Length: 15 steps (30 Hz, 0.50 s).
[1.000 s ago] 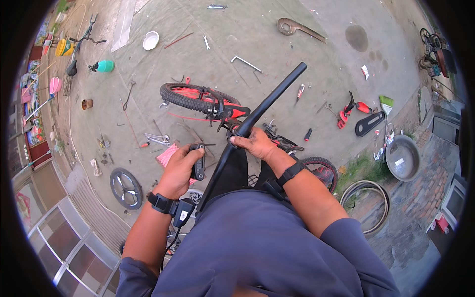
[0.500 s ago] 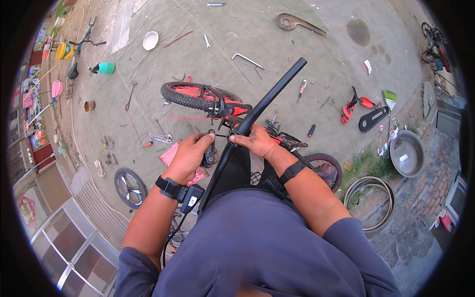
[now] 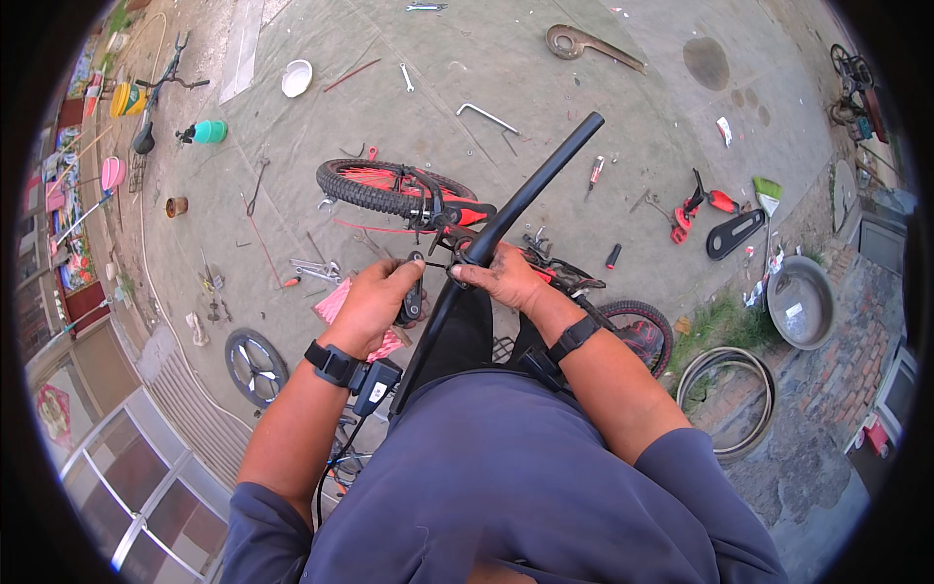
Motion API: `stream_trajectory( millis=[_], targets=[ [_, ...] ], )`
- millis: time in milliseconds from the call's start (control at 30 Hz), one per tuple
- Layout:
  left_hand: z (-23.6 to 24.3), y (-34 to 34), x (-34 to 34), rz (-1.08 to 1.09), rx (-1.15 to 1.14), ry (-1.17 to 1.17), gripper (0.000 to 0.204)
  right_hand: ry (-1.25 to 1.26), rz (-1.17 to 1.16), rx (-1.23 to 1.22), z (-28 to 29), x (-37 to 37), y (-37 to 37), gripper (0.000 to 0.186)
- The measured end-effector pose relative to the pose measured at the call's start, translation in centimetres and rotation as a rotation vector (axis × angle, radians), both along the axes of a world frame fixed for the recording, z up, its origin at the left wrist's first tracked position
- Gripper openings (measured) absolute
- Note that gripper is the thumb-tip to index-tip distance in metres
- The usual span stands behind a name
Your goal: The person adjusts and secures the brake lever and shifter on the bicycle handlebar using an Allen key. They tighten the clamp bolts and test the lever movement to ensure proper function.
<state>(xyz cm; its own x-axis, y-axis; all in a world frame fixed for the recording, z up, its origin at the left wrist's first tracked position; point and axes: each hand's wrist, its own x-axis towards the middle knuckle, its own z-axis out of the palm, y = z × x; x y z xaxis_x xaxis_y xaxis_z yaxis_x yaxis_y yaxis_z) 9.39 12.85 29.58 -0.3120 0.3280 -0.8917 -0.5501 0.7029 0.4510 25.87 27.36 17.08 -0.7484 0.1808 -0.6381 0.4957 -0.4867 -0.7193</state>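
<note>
A black handlebar runs slantwise in front of me, over a red and black bicycle whose knobby wheel lies on the far side. My left hand is closed round a black folding hex key set. One thin key sticks out of it toward the clamp at the bar's middle. On the right, my right hand grips the bar at that clamp, thumb and fingers pressed against it. The key's tip and the bolt are too small to make out. A second wheel shows beside my right forearm.
Scattered on the ground mat are a screwdriver, wrenches, a bent metal bar and a white bowl. A metal basin and tyre rings sit at right. A loose wheel lies at left.
My left hand has shifted very slightly to the right with the hex key set. My right hand and the handlebar stay in place.
</note>
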Motion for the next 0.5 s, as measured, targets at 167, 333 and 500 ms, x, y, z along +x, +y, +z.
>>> stream_trajectory(
  millis=[167,333,500],
  targets=[
    [-1.4,-0.5,-0.3,-0.283,0.029,0.258,0.054,0.032,-0.035,0.022,-0.5,0.0,-0.4,0.047],
    [-0.4,0.4,-1.5,-0.613,-0.025,0.413,0.065,0.016,0.003,-0.021,0.3,-0.1,0.0,0.061],
    [0.5,0.7,-3.4,-0.831,0.071,0.418,0.065,0.006,-0.004,-0.023,0.5,-0.1,0.0,0.064]
  ],
)
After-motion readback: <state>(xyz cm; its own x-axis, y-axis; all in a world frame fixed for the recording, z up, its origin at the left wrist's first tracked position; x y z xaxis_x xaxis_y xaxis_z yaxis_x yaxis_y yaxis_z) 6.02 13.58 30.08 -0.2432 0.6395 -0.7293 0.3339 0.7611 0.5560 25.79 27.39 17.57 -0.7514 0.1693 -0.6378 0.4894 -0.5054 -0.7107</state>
